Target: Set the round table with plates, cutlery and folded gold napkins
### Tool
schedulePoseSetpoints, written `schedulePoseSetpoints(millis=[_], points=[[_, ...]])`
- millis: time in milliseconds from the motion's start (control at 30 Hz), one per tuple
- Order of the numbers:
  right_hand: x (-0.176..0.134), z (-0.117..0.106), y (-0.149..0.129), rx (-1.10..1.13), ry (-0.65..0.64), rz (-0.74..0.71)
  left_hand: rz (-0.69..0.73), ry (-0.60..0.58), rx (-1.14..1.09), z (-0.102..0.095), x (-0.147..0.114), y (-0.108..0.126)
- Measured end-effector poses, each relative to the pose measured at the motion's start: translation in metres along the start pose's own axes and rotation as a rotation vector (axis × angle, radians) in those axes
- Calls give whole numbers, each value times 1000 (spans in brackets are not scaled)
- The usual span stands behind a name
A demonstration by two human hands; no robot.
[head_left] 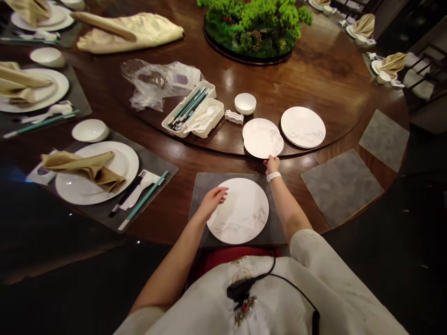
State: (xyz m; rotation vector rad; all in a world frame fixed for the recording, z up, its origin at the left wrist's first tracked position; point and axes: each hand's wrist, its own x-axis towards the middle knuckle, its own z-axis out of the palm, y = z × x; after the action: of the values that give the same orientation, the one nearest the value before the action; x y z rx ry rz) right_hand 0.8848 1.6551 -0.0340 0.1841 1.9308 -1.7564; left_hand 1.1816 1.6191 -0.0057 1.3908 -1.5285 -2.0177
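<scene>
A large white plate (pixel 240 223) with a faint grey pattern lies on a grey placemat (pixel 199 186) in front of me. My left hand (pixel 214 201) is over its upper left part, fingers stretched out and holding nothing; whether they touch the plate I cannot tell. My right hand (pixel 272 164), wearing a white wristband, reaches forward and pinches the near rim of a smaller white plate (pixel 262 137) at the turntable's edge. To the right of that plate is a stack of larger white plates (pixel 303 126). Behind it are a white bowl (pixel 245 103) and some wavy white rests (pixel 233 117).
A white divided box (pixel 190 114) holds chopsticks and spoons, with clear plastic bags (pixel 157 81) behind. A set place with a folded napkin (pixel 85 170) is on my left. Bare placemats (pixel 342 188) lie to the right. A green plant centrepiece (pixel 253 28) stands mid-table.
</scene>
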Motion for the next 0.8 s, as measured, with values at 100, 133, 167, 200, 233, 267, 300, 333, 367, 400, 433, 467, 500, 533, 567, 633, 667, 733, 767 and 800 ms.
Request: schedulePoseSetpoints(millis=[100, 133, 167, 200, 233, 267, 300, 333, 367, 400, 433, 467, 500, 533, 567, 633, 667, 733, 767, 800], points=[[-50, -17, 18, 189, 10, 4, 20, -84, -63, 22, 16, 19], [-71, -23, 27, 238, -14, -8, 14, -109, -93, 29, 18, 21], [-93, -30, 36, 266, -43, -19, 11, -122, -128, 36, 18, 19], [-116, -37, 46, 288, -82, -25, 17, -113, -164, 41, 17, 15], [-138, -44, 56, 300, -124, -28, 34, -88, -196, 44, 13, 9], [-159, -51, 66, 306, -162, -27, 57, -52, -219, 44, 9, 1], [-177, -57, 74, 296, -196, -16, 81, -17, -228, 43, 4, -8], [-194, -63, 81, 272, -230, 7, 100, 10, -224, 38, -2, -17], [-208, -69, 87, 237, -266, 41, 113, 21, -208, 33, -6, -26], [-220, -74, 93, 195, -303, 86, 123, 20, -186, 26, -10, -33], [-230, -79, 98, 156, -338, 139, 130, 11, -158, 19, -14, -40], [-239, -83, 102, 130, -366, 194, 135, 6, -125, 12, -16, -45], [-247, -86, 106, 122, -383, 250, 139, 4, -84, 5, -18, -49], [-255, -88, 111, 134, -388, 302, 142, 6, -35, 0, -19, -52], [-263, -89, 116, 161, -383, 348, 149, 8, 22, -6, -20, -54], [-278, -87, 124, 220, -369, 426, 185, 7, 152, -15, -21, -58], [-285, -85, 128, 242, -366, 459, 210, 1, 215, -20, -20, -60], [-296, -80, 135, 265, -365, 520, 249, -23, 321, -29, -18, -64], [-300, -77, 137, 270, -363, 550, 256, -40, 361, -33, -16, -65], [-304, -75, 139, 275, -359, 578, 253, -60, 393, -36, -13, -67]])
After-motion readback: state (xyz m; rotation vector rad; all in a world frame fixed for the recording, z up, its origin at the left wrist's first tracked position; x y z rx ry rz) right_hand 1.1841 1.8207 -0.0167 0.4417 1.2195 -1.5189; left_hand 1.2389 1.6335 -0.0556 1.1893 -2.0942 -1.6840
